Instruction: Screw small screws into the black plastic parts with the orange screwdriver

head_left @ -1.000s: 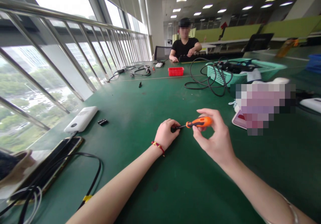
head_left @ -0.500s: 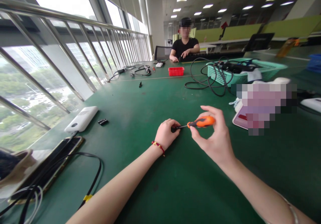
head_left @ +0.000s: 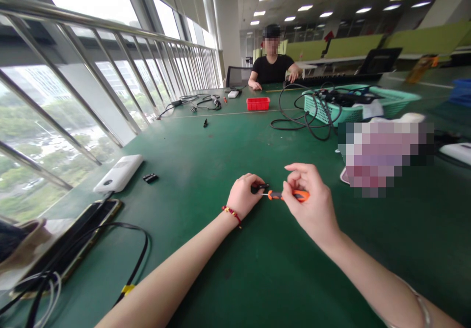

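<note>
My left hand [head_left: 246,193] rests on the green table, its fingers closed on a small black part [head_left: 262,186] whose kind I cannot make out. Most of that part is hidden under the fingers. My right hand [head_left: 311,198] grips an orange and black screwdriver [head_left: 289,195] by the handle, between thumb and curled fingers. The screwdriver lies nearly level, its thin shaft pointing left at my left fingertips, just on the near side of the black part. Whether the tip touches anything cannot be made out.
To the left lie a small black piece [head_left: 150,178], a white power bank [head_left: 118,173] and a phone [head_left: 69,244] with cables. Farther off are another black piece [head_left: 205,122], a red bin [head_left: 258,104] and a turquoise basket [head_left: 322,111] of cables. A person [head_left: 273,68] sits opposite.
My right hand has lowered the screwdriver and closed more around its handle. The shaft has shifted from in line with the black part to its near side. My left hand stays put.
</note>
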Available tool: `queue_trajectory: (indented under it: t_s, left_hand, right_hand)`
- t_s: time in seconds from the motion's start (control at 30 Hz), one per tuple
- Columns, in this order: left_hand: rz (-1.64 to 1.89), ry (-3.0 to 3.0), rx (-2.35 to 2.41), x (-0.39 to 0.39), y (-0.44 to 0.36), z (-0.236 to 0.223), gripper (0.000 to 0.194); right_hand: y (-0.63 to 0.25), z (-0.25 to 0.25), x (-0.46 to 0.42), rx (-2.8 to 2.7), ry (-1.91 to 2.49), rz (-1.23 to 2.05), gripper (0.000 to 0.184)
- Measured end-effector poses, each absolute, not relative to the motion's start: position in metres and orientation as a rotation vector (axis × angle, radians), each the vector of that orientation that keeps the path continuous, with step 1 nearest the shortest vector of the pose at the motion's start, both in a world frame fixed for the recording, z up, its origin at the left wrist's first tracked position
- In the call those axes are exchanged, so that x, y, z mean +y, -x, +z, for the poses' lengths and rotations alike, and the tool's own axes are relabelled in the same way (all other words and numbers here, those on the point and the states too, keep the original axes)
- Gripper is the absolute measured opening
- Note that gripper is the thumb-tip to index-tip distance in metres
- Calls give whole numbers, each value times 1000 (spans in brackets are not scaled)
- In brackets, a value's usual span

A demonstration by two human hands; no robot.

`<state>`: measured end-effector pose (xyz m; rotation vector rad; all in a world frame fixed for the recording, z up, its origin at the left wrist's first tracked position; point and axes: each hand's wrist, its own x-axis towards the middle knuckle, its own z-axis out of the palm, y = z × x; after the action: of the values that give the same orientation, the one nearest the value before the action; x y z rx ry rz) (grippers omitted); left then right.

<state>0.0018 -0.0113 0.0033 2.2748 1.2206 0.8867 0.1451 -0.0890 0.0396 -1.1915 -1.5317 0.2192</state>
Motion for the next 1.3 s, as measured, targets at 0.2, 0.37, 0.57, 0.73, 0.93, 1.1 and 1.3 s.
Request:
queue_trajectory:
  t_s: [0.2, 0.37, 0.57, 0.73, 0.93, 1.1, 1.3]
  left_hand:
    - [871, -2317, 1277, -11, -1, 2, 8]
    - [857, -2324, 1384, -12, 1, 4, 12]
    - [848, -2317, 1409, -12, 0, 4, 16]
    - [932, -2226, 1420, -13, 0, 4, 35]
    - [882, -2294, 1458, -13, 1, 6, 12]
    - [861, -2299, 1433, -13, 1, 8, 10]
    - [870, -2323, 1364, -13, 1, 8, 9]
  right_hand:
    - [-151, 41, -86, -1622, 1356, 308, 22]
    - [-156, 35, -85, -2009, 1629, 469, 20]
    - [-164, 36, -80, -2055, 1757, 315, 13]
    - [-180, 34, -69, -1909, 1904, 213, 6]
    - [-185, 12, -54, -1647, 1910, 212, 12]
    - [-183, -1, -41, -1694, 1712, 217, 39]
    - [-184, 1, -39, -1909, 1605, 216, 19]
